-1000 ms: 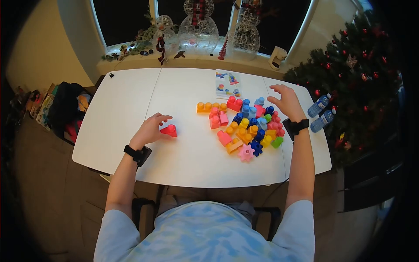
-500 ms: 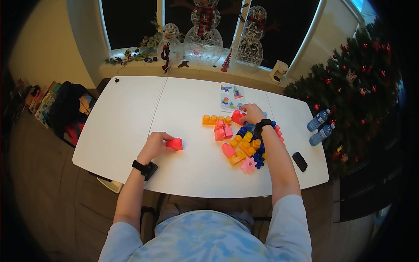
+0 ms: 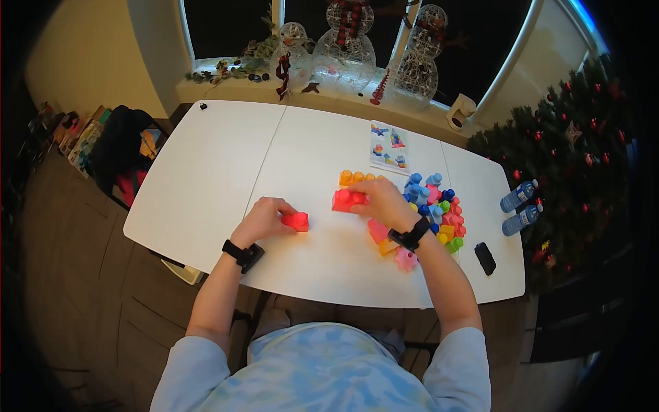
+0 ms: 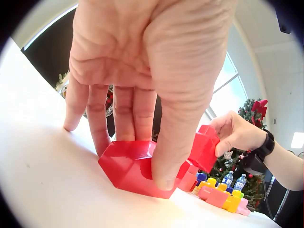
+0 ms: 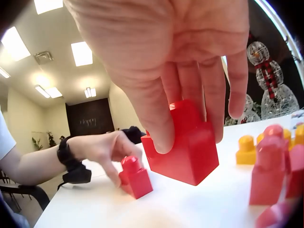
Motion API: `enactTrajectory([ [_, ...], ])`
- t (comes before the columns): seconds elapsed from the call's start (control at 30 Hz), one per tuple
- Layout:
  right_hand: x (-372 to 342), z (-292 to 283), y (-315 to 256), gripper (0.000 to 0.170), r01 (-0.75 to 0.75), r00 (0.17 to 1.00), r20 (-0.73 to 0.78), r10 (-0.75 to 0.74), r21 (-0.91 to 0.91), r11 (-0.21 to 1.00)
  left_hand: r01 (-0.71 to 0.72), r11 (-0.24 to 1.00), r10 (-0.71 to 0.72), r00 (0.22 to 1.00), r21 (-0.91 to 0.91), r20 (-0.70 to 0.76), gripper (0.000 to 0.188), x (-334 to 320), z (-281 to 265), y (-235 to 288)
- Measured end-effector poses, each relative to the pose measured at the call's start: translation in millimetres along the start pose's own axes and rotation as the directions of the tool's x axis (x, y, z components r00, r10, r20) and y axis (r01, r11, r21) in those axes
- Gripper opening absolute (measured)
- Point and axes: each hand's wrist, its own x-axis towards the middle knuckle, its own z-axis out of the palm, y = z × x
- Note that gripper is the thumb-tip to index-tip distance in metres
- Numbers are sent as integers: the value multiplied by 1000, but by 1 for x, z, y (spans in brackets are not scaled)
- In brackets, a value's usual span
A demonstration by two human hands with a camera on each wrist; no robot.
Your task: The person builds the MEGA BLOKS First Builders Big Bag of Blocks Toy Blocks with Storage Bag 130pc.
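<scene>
My left hand (image 3: 264,218) holds a small red building block (image 3: 296,221) low on the white table. In the left wrist view, the thumb presses one slanted face of this block (image 4: 127,166), with fingers behind it. To its right, my right hand (image 3: 384,202) pinches a larger red block (image 3: 348,200) by its sides, studs upward. The right wrist view shows this block (image 5: 187,159) between thumb and fingers, close over the table. A short gap separates the two red blocks.
Several mixed blocks (image 3: 451,218) lie in a pile under and beyond the right forearm, with a pink gear (image 3: 406,259) in front. A yellow block row (image 3: 352,176), a picture sheet (image 3: 389,147), a black oblong device (image 3: 485,259) and two water bottles (image 3: 519,196) are also on the table.
My right hand has come in from the right, picked up the larger red block from the pile and carried it left. The left hand has closed around the small red block.
</scene>
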Motion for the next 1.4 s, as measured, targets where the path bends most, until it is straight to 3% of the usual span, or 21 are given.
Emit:
enactTrajectory([
  [0.07, -2, 35, -4, 33, 52, 995, 78, -54, 37, 998, -2, 1000, 2, 1000, -2, 7, 38, 1, 0, 0],
  [0.27, -1, 77, -14, 29, 101, 994, 32, -102, 35, 994, -33, 999, 33, 999, 10, 24, 39, -2, 4, 1],
  [0.53, 2, 86, -14, 29, 116, 993, -6, -116, 101, 988, -62, 993, 64, 998, 101, -25, 41, 0, 15, 10],
  [0.77, -5, 67, -16, 39, 132, 991, -10, -131, 73, 989, -67, 986, 77, 995, 151, -62, 36, 0, 22, 12],
  [0.83, -5, 36, -13, 39, 60, 977, -210, -27, 151, 987, -109, 980, 130, 984, 167, -119, 36, -1, 25, 7],
  [0.9, -3, 0, 23, 37, -26, 955, -289, 74, 166, 986, -115, 978, 137, 983, 174, -121, 36, 0, 24, 9],
  [0.97, -12, -46, 51, 31, -219, 899, -369, 234, 84, 972, -119, 976, 142, 982, 184, -121, 35, -2, 23, 9],
  [1.03, -24, -69, 105, 27, -428, 843, -408, 350, -116, 896, -111, 980, 132, 984, 167, -120, 34, -1, 23, 9],
  [1.1, -38, -80, 148, 28, -617, 785, -340, 518, -346, 707, -100, 981, 120, 987, 167, -112, 34, -1, 23, 12],
  [1.2, -59, -74, 184, 38, -665, 737, -222, 639, -407, 626, -76, 983, 94, 991, 165, -99, 34, -2, 22, 13],
  [1.3, -64, -63, 207, 49, -667, 723, -160, 672, -415, 619, -69, 985, 84, 993, 156, -89, 35, -2, 21, 12],
  [1.4, -60, -61, 201, 58, -725, 665, -144, 732, -356, 589, -75, 985, 88, 993, 153, -79, 35, -2, 22, 10],
])
